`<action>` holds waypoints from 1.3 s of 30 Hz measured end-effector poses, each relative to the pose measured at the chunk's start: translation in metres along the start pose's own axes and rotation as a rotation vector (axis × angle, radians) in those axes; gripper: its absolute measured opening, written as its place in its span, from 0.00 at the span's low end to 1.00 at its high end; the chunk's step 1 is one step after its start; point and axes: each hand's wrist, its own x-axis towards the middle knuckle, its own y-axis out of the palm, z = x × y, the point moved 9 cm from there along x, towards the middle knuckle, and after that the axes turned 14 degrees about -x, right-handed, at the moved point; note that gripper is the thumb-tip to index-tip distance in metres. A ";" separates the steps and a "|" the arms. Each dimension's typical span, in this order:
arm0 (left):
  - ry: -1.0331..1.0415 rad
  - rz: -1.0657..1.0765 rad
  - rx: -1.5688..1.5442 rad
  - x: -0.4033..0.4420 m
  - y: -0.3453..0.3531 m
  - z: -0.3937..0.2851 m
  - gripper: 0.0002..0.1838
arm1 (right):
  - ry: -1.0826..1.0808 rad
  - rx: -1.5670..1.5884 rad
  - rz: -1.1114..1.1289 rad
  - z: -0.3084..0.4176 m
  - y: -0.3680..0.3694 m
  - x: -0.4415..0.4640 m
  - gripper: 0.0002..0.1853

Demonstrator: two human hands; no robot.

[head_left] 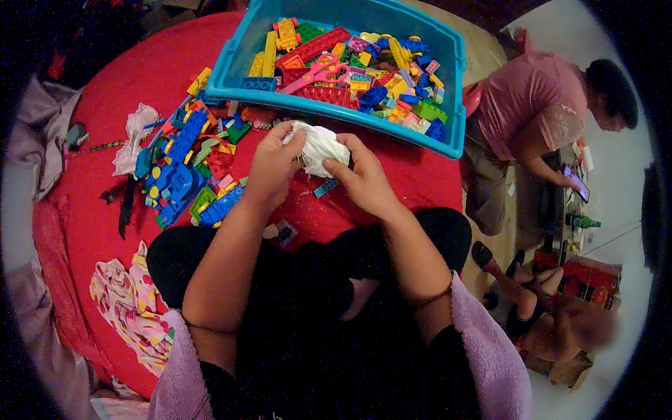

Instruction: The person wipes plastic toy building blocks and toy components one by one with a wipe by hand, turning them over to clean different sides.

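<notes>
Both of my hands hold a crumpled white cloth (pixel 320 150) in front of the blue bin; whether it is fabric or a paper wipe I cannot tell. My left hand (pixel 276 157) pinches its left side between thumb and fingers. On the right edge, my right hand (pixel 364 175) grips it with the thumb on the near face. Just below the cloth lies a small teal brick (pixel 325 187) on the red sheet (pixel 392 168). A pile of loose toy bricks (pixel 183 140) spreads to the left of my left hand.
The blue plastic bin (pixel 336 108) holds mixed bricks and pink scissors (pixel 318 73). Patterned fabric (pixel 126 301) and a pale pink frilly cloth (pixel 135 138) lie at left. At right, one person (pixel 528 105) leans over a phone (pixel 577 183); another (pixel 546 315) sits low near boxes.
</notes>
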 end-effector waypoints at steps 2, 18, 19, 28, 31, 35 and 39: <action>-0.070 -0.039 -0.178 0.000 -0.002 0.008 0.10 | -0.003 0.019 0.055 -0.001 0.004 0.001 0.17; 0.442 -0.095 0.701 -0.014 0.009 -0.025 0.12 | -0.050 0.085 -0.239 -0.007 -0.019 0.001 0.13; 0.441 -0.094 0.700 -0.017 0.018 -0.033 0.12 | 0.034 0.069 -0.297 -0.018 -0.023 0.001 0.13; 0.024 0.010 0.086 -0.004 0.009 0.005 0.14 | -0.036 0.339 -0.276 -0.005 -0.017 0.003 0.12; 0.014 0.038 -0.080 -0.002 0.011 0.011 0.13 | -0.020 0.578 -0.212 -0.015 -0.009 0.004 0.12; -0.088 -0.014 0.237 0.007 -0.002 0.040 0.13 | 0.062 0.626 -0.260 -0.017 -0.018 0.003 0.12; 0.290 0.229 1.369 -0.010 0.001 0.079 0.25 | 0.085 0.669 -0.329 -0.016 -0.033 0.004 0.13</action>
